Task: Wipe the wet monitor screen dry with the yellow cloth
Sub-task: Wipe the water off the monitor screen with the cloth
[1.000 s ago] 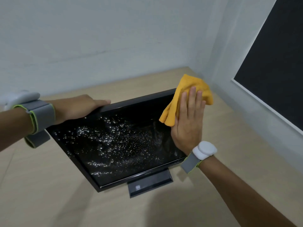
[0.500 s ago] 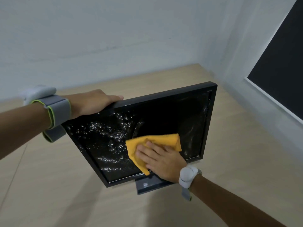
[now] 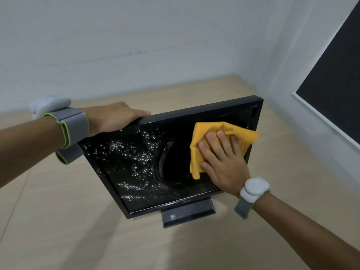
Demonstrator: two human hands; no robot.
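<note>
Yellow cloth (image 3: 224, 141) under flat right hand (image 3: 224, 164)

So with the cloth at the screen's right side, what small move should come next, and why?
Probably sweep the yellow cloth leftward across the monitor screen. The right hand presses it flat on the right part, which looks wiped, while water droplets cover the left and centre. The left hand steadies the top edge.
</note>
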